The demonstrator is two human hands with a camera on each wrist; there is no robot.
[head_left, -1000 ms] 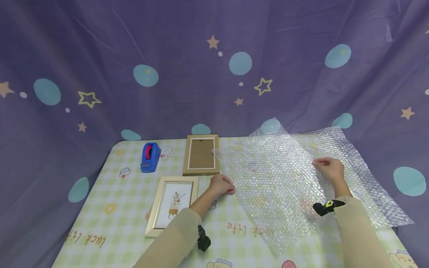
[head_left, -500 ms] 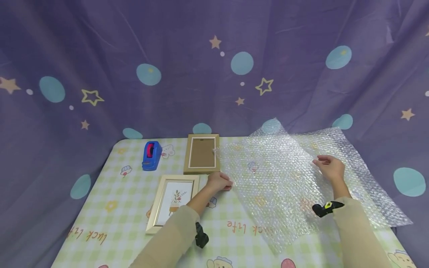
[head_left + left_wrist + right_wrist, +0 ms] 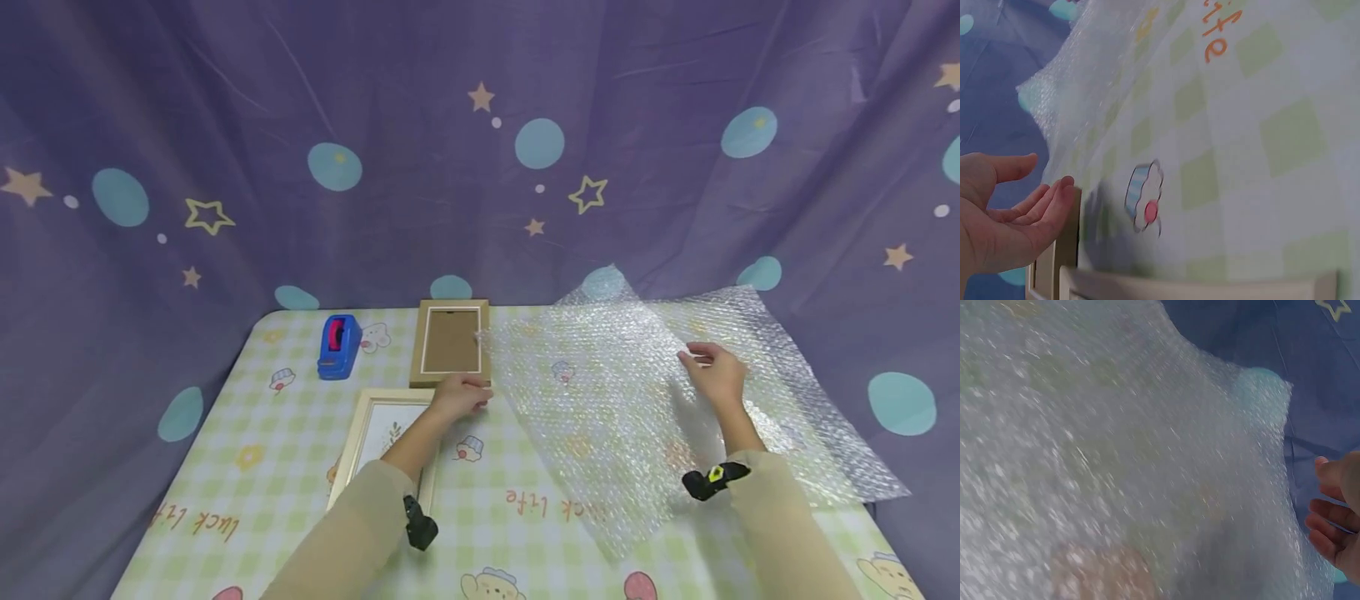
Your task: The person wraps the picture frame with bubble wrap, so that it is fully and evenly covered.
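Observation:
In the head view a sheet of bubble wrap (image 3: pixel 600 400) lies over the right part of the table, one layer turned across another. My right hand (image 3: pixel 717 375) hovers by the upper layer's right edge; in the right wrist view thumb and fingers (image 3: pixel 1329 519) are apart and hold nothing. Over the gap between two picture frames is my left hand (image 3: pixel 459 397), also holding nothing, its fingers (image 3: pixel 1047 215) loosely bent. The front picture frame (image 3: pixel 352 442) shows a plant print, partly hidden by my left arm. The back picture frame (image 3: pixel 417 346) has a brown panel.
A blue tape dispenser (image 3: pixel 339 348) with a red core stands at the back left of the table. The table has a green checked cloth (image 3: pixel 247 500). A purple curtain (image 3: pixel 420 225) hangs right behind the table.
My left hand has moved away from the bubble wrap's left edge, leftward to the picture frames. My right hand has shifted slightly left, and its thumb and fingers have spread apart.

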